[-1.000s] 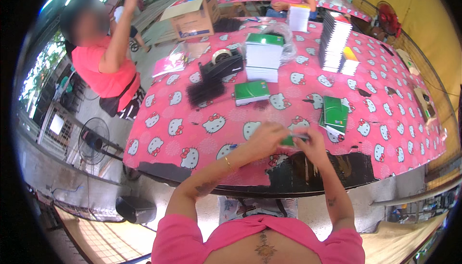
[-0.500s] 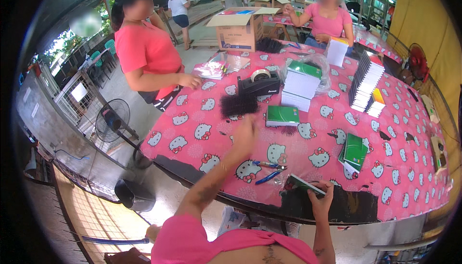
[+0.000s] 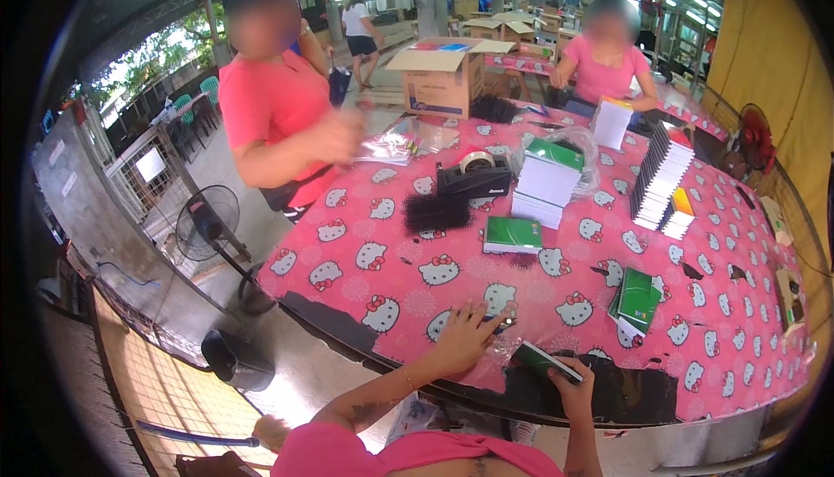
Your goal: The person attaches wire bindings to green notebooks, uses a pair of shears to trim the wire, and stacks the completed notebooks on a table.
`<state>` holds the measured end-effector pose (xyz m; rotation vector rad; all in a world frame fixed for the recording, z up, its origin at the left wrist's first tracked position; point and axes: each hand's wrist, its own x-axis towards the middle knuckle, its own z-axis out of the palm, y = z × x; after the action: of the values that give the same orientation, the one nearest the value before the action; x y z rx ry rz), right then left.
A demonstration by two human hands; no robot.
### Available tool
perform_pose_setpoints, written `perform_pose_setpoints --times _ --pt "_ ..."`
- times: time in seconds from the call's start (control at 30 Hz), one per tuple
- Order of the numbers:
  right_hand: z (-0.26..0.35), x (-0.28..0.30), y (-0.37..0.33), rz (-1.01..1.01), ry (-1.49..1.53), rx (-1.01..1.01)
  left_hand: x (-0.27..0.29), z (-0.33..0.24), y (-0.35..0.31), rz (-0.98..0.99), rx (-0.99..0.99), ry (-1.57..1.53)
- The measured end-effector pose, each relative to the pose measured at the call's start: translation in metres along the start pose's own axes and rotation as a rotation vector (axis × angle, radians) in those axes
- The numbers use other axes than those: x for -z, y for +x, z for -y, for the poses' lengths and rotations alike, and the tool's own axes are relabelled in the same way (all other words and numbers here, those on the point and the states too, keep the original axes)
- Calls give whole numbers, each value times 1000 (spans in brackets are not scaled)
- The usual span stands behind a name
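Green notebook [image 3: 535,361] is clamped in the right hand [image 3: 575,386]. The left hand [image 3: 465,338] is spread over the pink-patterned worktop [image 3: 404,284].

Table cover [image 3: 373,249] looks kinda plasticky with some shine, green notebooks [image 3: 512,233] smooth paper-card, box [image 3: 437,93] matt cardboard.

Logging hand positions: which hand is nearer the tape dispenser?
Left. The left hand is palm-down on the near side of the tape dispenser; the right hand, holding a green notebook, is farther right and nearer the edge of the table.
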<state>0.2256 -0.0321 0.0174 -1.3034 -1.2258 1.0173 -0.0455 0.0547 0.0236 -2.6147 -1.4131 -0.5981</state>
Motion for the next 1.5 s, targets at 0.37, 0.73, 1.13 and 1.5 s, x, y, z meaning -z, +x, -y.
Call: perform_pose_setpoints --times 0.37,0.73,1.13,1.5 --pt "10 -28 4 118 93 -8 59 -3 -11 -32 217 -690" --pt "17 -23 8 146 -28 10 58 -40 -5 -14 285 -688" --pt "9 -23 12 204 -68 77 51 -10 -18 -107 214 -879" --pt "7 -26 15 221 15 73 48 0 -14 -64 177 -838"
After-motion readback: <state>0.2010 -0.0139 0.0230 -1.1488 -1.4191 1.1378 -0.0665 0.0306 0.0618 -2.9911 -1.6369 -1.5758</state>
